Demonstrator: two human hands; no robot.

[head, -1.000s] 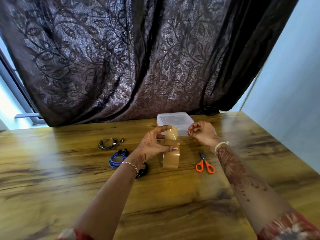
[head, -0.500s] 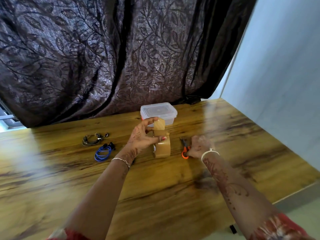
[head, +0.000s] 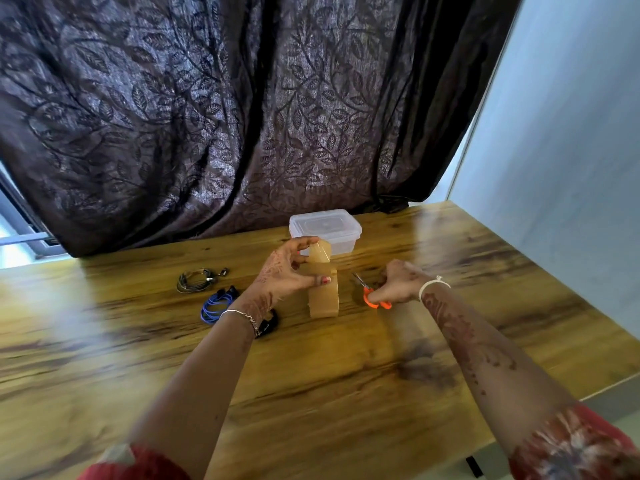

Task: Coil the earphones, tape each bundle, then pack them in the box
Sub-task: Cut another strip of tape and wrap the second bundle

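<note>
- The left hand (head: 287, 271) pinches a strip pulled up from the brown tape roll (head: 323, 301), which is upright in front of the lidded box (head: 325, 226).
- The right hand (head: 398, 282) is curled round the orange scissors (head: 372, 297).
- I'd keep that strip taut and snip near the roll.
- The coiled earphones (head: 214, 304) lie to the left.

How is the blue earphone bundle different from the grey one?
The blue earphones are bright blue, while the grey earphones are dull grey. The blue earphones lie nearer the person, and the grey earphones lie farther back and to the left. The grey earphones' buds stick out to the right of the coil. Both are coiled loops lying on the table.
</note>
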